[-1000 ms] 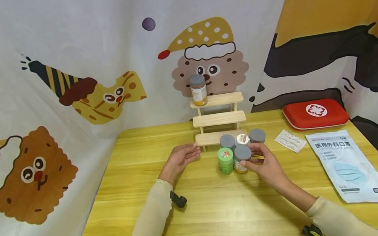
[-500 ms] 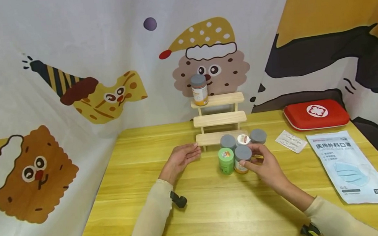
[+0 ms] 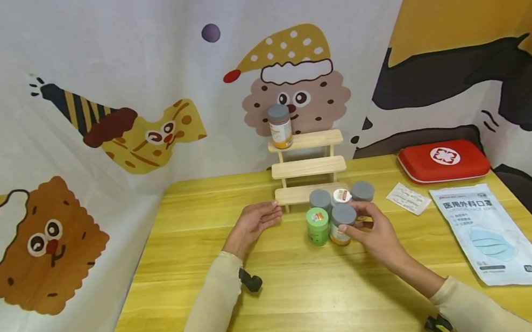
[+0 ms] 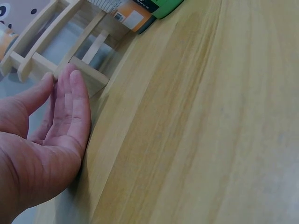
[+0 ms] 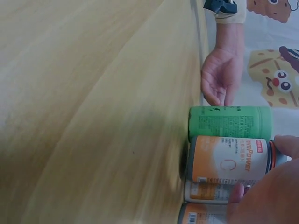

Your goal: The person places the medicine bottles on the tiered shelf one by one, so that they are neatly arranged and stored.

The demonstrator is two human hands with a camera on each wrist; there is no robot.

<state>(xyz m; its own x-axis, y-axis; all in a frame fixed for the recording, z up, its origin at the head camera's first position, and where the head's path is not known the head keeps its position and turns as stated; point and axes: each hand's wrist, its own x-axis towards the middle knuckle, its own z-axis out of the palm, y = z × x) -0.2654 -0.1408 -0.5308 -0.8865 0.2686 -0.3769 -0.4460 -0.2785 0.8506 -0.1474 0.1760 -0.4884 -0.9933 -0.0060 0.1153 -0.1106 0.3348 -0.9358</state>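
My right hand [image 3: 375, 233] holds a grey-lidded supplement bottle [image 3: 342, 225] with an orange and white label; thumb and fingers are around its upper part. Touching or close beside it stands a green bottle [image 3: 318, 226]. Behind are two more grey-lidded bottles, one at left [image 3: 320, 199] and one at right [image 3: 362, 191], with a white-capped bottle [image 3: 341, 196] between them. My left hand [image 3: 255, 224] pinches the left end of the lowest step of a three-step wooden display rack [image 3: 308, 167], thumb and fingertips meeting at the board in the left wrist view.
One grey-lidded bottle [image 3: 280, 127] stands on the rack's top step, at its left. To the right lie a small white packet [image 3: 408, 198], a red first-aid case [image 3: 443, 161] and a face mask pack [image 3: 493, 236]. A patterned cloth [image 3: 177, 61] hangs behind the wooden table [image 3: 282, 316].
The bottle in my right hand has shifted very slightly right and leans a little, away from the green bottle. My left hand stays at the rack.
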